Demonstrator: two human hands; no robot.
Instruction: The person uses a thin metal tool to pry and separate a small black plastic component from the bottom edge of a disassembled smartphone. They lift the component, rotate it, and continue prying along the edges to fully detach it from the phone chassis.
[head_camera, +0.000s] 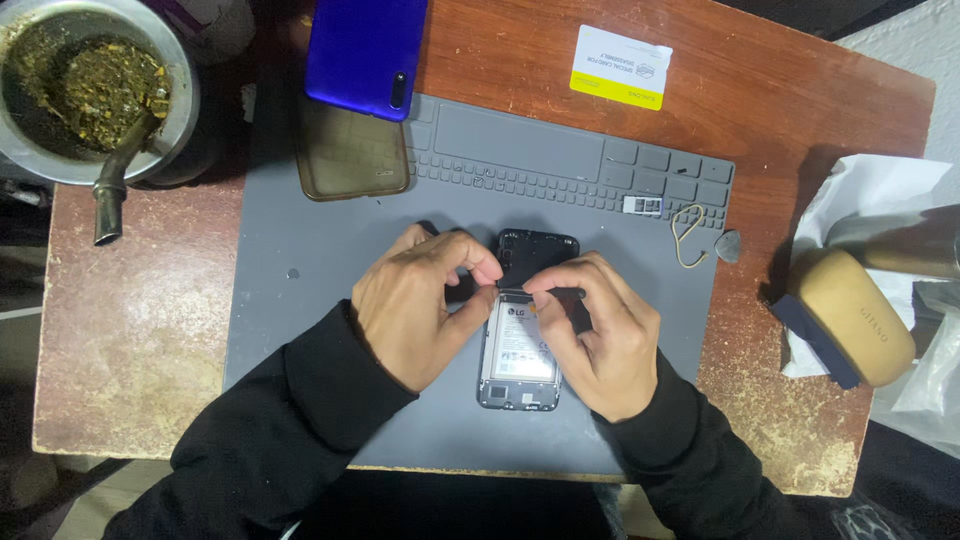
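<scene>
On grey mat (300, 320), both hands (415, 305) (600, 335) pinch opened phone (520, 345); herb-filled cup (95, 90) nearby.

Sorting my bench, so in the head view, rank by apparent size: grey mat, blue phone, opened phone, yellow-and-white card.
1. grey mat
2. blue phone, partly cut off
3. opened phone, similar to the blue one, unsure
4. yellow-and-white card

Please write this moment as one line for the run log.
left hand: pinching top of opened phone | right hand: fingertips at same spot | phone: back off, on grey mat | blue phone: beyond mat
</scene>
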